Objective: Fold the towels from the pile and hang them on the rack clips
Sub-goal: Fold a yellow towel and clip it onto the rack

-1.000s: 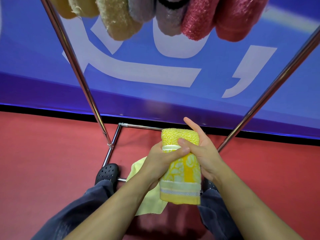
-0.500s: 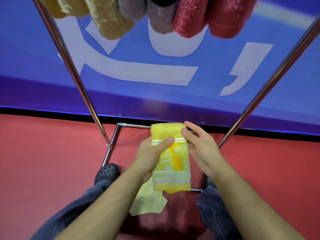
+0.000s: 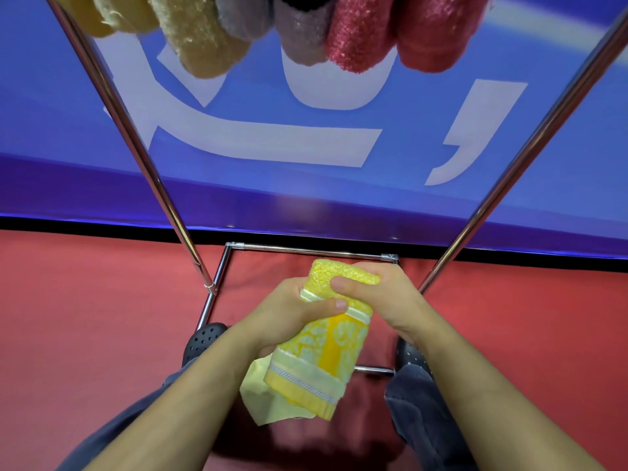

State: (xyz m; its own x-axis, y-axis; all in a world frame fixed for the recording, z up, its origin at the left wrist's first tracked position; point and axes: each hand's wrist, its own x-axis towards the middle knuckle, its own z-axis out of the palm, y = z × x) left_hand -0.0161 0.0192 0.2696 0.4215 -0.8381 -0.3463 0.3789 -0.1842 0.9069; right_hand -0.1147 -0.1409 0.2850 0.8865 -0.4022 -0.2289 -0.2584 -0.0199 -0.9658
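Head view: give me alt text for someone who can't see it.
Both hands, left hand and right hand, grip a folded yellow towel low between the legs of a chrome rack. Folded towels hang along the top edge, over red floor.

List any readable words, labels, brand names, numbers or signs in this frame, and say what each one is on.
Blue banner behind the rack: large white strokes and a comma-like mark, cropped by the frame and partly hidden by the hanging towels; they cannot be read as a whole word.
Yellow towel gripped by the left hand and the right hand: only a woven pattern and stripes, no text.
Nothing else carries legible text.
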